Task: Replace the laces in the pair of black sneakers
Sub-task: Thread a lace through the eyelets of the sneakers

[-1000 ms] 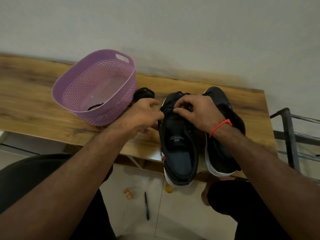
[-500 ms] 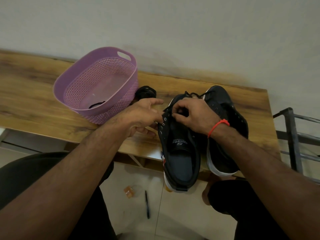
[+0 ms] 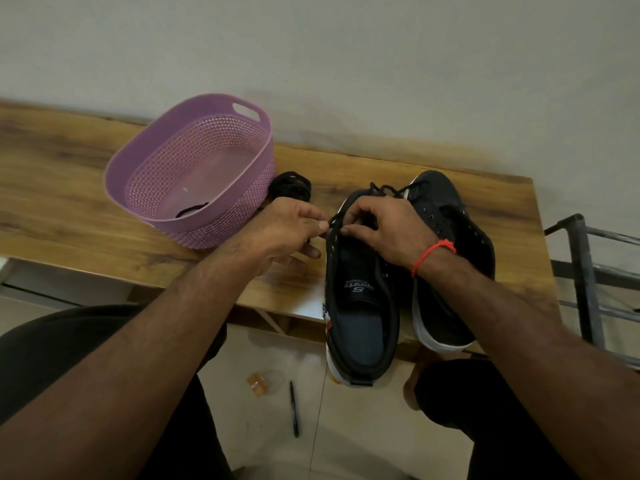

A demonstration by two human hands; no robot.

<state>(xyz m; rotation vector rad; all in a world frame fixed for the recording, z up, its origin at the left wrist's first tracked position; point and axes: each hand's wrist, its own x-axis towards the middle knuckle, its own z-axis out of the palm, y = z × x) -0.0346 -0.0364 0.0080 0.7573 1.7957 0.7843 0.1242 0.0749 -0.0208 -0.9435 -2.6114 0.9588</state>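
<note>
Black sneakers sit side by side at the front edge of the wooden table, heels hanging over it. Left hand pinches a thin black lace between thumb and forefinger right at the near black mesh sneaker, by its upper eyelets. Right hand, red thread on the wrist, curls over the tongue, fingertips pinching that lace too. Loose lace trails toward the other black sneaker. Purple plastic basket sits left, a black lace bundle just beside it.
</note>
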